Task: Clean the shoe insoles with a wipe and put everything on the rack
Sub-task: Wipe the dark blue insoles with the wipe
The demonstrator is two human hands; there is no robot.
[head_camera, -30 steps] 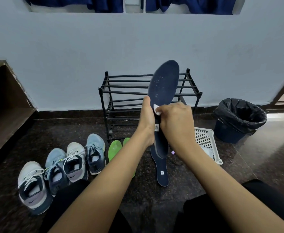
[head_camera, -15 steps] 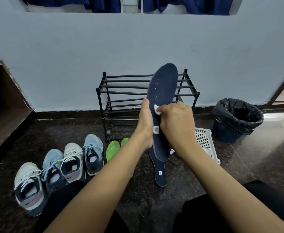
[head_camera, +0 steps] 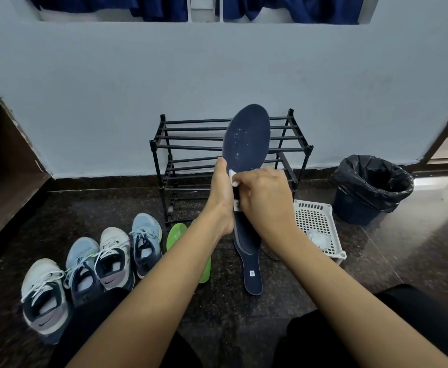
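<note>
My left hand (head_camera: 221, 197) grips the dark navy foam insole (head_camera: 246, 139) at its waist, upright and toe up, before the black metal rack (head_camera: 191, 147). My right hand (head_camera: 264, 200) pinches a white wipe (head_camera: 233, 176) against its face, below the speckled forefoot.

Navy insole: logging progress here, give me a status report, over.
Left hand grips navy insole upright. Right hand holds white wipe against its middle. Second navy insole, green insoles, shoes on floor, not yet on rack.
</note>
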